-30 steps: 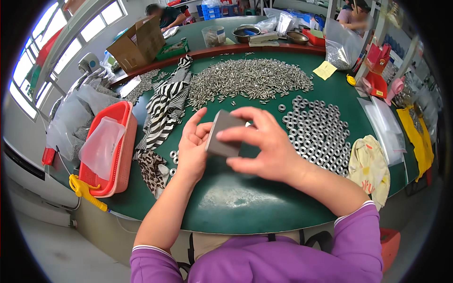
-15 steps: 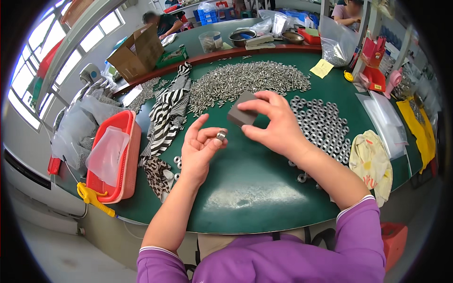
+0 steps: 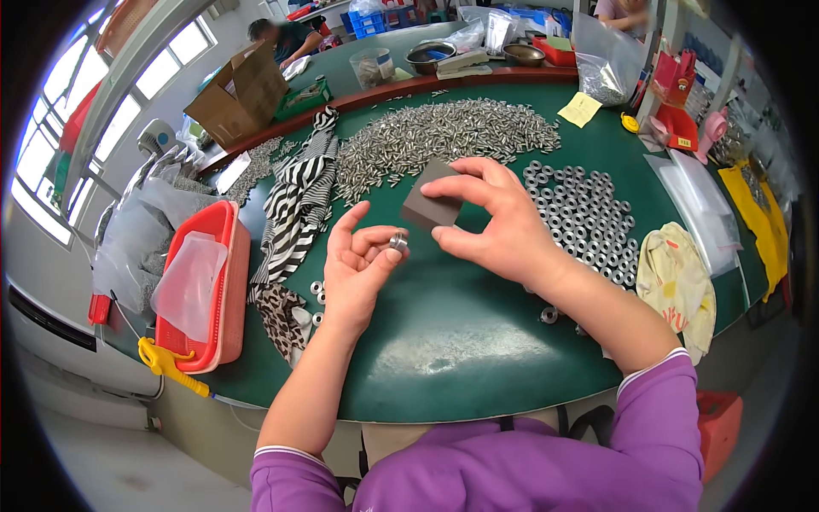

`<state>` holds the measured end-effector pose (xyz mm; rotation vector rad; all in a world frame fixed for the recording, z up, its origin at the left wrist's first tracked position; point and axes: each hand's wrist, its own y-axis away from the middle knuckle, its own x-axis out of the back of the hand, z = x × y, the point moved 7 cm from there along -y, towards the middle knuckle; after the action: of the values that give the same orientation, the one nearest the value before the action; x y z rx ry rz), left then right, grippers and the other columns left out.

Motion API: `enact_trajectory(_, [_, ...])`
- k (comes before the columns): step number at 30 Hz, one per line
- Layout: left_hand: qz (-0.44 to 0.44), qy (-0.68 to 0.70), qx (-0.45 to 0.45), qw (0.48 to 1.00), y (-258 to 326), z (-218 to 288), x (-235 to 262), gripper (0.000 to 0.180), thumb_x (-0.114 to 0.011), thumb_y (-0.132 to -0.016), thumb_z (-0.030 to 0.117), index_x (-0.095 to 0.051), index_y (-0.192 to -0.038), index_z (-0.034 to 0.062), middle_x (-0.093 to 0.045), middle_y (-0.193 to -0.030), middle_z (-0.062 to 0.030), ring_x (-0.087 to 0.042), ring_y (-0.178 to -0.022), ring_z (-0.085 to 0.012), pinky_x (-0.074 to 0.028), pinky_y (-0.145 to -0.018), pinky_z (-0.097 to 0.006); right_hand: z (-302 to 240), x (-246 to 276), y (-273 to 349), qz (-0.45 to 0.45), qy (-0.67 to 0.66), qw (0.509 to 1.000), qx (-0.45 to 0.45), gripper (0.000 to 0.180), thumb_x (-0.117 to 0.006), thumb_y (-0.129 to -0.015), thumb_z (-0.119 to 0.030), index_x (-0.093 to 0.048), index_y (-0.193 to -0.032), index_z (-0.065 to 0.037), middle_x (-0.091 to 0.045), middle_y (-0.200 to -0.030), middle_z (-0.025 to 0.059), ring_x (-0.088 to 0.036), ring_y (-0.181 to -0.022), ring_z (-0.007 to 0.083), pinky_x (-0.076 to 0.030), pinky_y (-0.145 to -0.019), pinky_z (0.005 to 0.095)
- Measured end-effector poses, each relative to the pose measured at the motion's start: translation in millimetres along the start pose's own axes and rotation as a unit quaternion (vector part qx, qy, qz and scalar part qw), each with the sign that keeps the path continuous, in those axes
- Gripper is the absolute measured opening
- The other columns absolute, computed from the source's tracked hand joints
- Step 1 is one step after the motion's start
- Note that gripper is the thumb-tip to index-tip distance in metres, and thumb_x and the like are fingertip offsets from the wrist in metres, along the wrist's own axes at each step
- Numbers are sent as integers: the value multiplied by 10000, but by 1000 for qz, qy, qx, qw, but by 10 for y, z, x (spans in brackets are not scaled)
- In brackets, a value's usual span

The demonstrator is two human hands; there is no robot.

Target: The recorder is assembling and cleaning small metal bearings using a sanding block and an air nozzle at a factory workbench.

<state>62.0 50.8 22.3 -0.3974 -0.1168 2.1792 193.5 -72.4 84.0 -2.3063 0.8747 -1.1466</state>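
Between the thumb and fingers of my left hand [image 3: 354, 277] is a small shiny metal ring [image 3: 398, 242], held up above the green table. My right hand [image 3: 503, 224] grips a dark grey-brown rectangular block [image 3: 429, 203] by its edges, thumb below and fingers on top. The block is just up and to the right of the ring; whether they touch I cannot tell. Beyond both hands lies a wide heap of small metal pins [image 3: 452, 128]. Many similar metal rings [image 3: 589, 226] lie spread to the right of my right hand, and several more rings [image 3: 318, 290] sit left of my left wrist.
At left are a red basket [image 3: 229, 299] with a plastic bag, a yellow air gun [image 3: 166, 363] and striped cloth [image 3: 294, 205]. A pale cloth [image 3: 678, 282] and clear plastic bags [image 3: 699, 205] lie at right. Behind the raised red edge [image 3: 375, 102] stands a cardboard box [image 3: 239, 94].
The block in my right hand has shifted slightly left, nearer my left hand. My left hand keeps its hold on the ring. The whole view has shifted a little.
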Motion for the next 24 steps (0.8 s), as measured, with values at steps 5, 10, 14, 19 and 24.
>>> enact_trajectory(5, [33,51,18,998,28,43,-47,759,-694,-720,19,-246,-1333,34,-589,-1044,-101,-580,-957,-169,-460,-866,-292,-590,-165,226,-98,-67,983,142,423,-735,-599,-189,-645,-1013,-203,-475,-1154,121,-481,-1052,295,-449,-851,376])
enact_trajectory(10, [-7,42,9,999,27,41,-64,716,-666,-790,70,-217,-1344,11,-601,-1021,-111,-591,-864,-172,-479,-830,-306,32,55,-10,47,34,998,-6,418,-719,-627,-177,-639,-1037,-180,-492,-1155,120,-475,-1089,285,-392,-932,381])
enact_trajectory(14, [23,111,5,994,0,-27,-3,737,-674,-775,62,-216,-1349,9,-607,-1015,-93,-594,-901,-178,-478,-838,-316,-285,-111,143,-25,-60,997,50,455,-737,-612,-190,-631,-1055,-189,-469,-1171,122,-470,-1078,304,-412,-909,379])
enact_trajectory(19, [49,81,3,995,27,5,7,690,-653,-804,109,-248,-1359,40,-583,-1000,-74,-582,-892,-157,-484,-802,-273,-374,-140,100,-25,-19,996,81,427,-730,-609,-198,-638,-1026,-196,-477,-1155,129,-472,-1063,314,-426,-891,385])
enact_trajectory(24, [1,69,17,997,10,4,-40,649,-630,-817,70,-262,-1348,10,-591,-1019,-89,-578,-835,-151,-471,-770,-275,100,87,0,37,-19,999,-32,384,-707,-658,-240,-645,-1035,-200,-474,-1170,123,-440,-1121,306,-387,-944,402])
